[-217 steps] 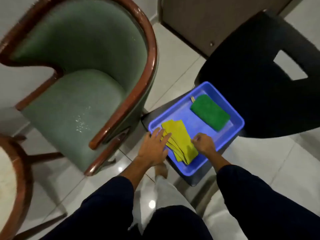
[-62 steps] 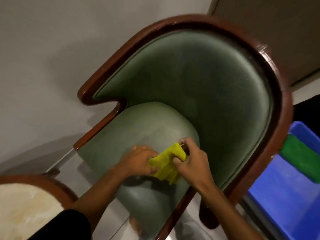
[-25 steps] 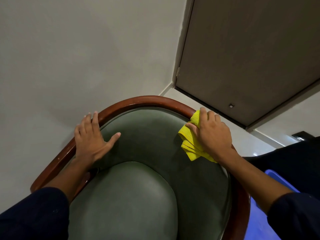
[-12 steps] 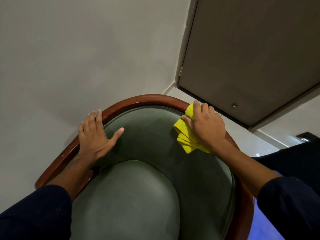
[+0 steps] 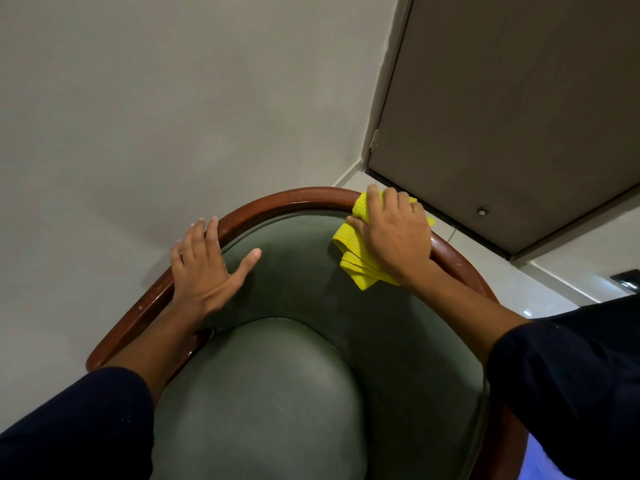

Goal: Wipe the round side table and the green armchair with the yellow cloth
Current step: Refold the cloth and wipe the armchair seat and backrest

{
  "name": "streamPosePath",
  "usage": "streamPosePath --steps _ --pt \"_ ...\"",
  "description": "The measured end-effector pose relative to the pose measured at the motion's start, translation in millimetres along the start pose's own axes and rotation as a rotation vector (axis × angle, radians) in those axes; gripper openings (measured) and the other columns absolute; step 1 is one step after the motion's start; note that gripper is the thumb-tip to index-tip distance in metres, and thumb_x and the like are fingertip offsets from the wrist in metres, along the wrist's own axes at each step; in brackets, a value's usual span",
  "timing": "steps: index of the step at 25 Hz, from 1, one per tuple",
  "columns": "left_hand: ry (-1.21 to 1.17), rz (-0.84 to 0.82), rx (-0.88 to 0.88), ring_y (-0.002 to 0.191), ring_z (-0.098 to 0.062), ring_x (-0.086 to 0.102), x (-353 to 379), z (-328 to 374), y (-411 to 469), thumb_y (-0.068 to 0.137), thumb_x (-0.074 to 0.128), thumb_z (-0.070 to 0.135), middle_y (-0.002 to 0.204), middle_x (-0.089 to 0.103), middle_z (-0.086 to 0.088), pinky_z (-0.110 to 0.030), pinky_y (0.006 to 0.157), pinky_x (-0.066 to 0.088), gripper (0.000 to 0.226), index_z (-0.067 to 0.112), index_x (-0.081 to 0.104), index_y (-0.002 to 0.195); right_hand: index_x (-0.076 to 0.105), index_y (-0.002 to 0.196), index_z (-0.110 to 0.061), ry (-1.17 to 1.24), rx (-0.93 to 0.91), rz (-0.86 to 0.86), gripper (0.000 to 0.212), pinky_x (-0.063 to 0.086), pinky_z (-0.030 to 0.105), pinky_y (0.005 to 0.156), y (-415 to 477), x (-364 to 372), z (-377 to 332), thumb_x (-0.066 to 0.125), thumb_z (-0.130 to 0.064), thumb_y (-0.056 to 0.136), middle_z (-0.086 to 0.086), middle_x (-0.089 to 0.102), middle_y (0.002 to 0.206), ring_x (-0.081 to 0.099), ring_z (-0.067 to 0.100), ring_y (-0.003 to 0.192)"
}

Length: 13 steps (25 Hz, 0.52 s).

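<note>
Both hands rest on the green armchair (image 5: 294, 358): the left hand (image 5: 204, 268) lies spread flat on its wooden rim, the right hand (image 5: 393, 233) presses the folded yellow cloth (image 5: 356, 261) against its upper backrest.

The green armchair (image 5: 304, 358) has a curved padded back, a rounded seat cushion and a glossy brown wooden rim. The yellow cloth (image 5: 356, 254), folded in layers, lies draped over the rim's upper right and onto the backrest.

looks like a home, upholstered green armchair (image 5: 311, 341) against plain wall (image 5: 173, 98); tiled floor (image 5: 571, 258), closed door (image 5: 519, 98)
</note>
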<state>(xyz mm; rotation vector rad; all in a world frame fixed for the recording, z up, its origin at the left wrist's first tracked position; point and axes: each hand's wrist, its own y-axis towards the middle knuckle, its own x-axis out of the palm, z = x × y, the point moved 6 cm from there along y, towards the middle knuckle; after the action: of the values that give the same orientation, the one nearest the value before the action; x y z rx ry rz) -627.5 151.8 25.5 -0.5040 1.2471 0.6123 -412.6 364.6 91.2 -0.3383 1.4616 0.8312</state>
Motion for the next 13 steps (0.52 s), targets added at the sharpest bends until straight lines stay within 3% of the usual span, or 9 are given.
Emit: streamPosePath --steps 3,5,7,10,13 --pt "-0.047 -0.085 -0.031 0.152 -0.029 0.005 3 -7 5 0.072 0.003 0.088 0.165 0.005 -0.013 -0.053 0.121 0.006 0.105 0.021 0.000 0.153 0.050 0.134 -0.009 0.011 -0.124 0.083 0.053 0.046 0.050 0.097 19 8 -54 0.043 -0.046 0.097 0.018 0.062 0.124 0.058 0.036 0.114" --pt "-0.070 -0.117 -0.043 0.152 -0.027 0.002 3 -9 7 0.069 -0.002 0.089 0.165 0.003 -0.010 -0.050 0.121 0.003 0.107 0.023 -0.002 0.153 0.042 0.143 -0.011 0.035 -0.305 0.143 0.050 0.033 0.056 0.113 22 15 -95 0.043 -0.032 0.098 0.017 0.048 0.146 0.043 0.036 0.137" --pt "-0.072 -0.108 -0.060 0.152 -0.026 0.002 3 -10 9 0.068 -0.002 0.089 0.166 0.003 -0.009 -0.049 0.121 0.003 0.107 0.024 -0.002 0.153 0.027 0.151 -0.012 0.040 -0.469 0.167 0.056 0.018 0.055 0.120 13 26 -111 0.039 -0.026 0.097 0.015 0.029 0.159 0.024 0.033 0.148" --pt "-0.062 -0.120 -0.054 0.152 -0.026 0.001 4 -14 8 0.071 0.001 0.088 0.166 0.002 -0.009 -0.050 0.120 0.002 0.105 0.024 -0.001 0.153 0.013 0.155 -0.019 -0.067 -0.618 0.055 0.075 0.002 0.057 0.121 -31 45 -102 0.046 -0.045 0.094 0.013 0.013 0.164 0.010 0.032 0.151" --pt "-0.067 -0.113 -0.049 0.152 -0.028 0.001 6 -11 11 0.072 0.003 0.088 0.166 0.002 -0.009 -0.052 0.120 0.002 0.103 0.025 -0.002 0.153 0.012 0.155 -0.023 -0.155 -0.480 -0.044 0.088 0.006 0.053 0.120 -60 46 -56 0.054 -0.058 0.087 0.012 0.017 0.163 0.018 0.032 0.150"
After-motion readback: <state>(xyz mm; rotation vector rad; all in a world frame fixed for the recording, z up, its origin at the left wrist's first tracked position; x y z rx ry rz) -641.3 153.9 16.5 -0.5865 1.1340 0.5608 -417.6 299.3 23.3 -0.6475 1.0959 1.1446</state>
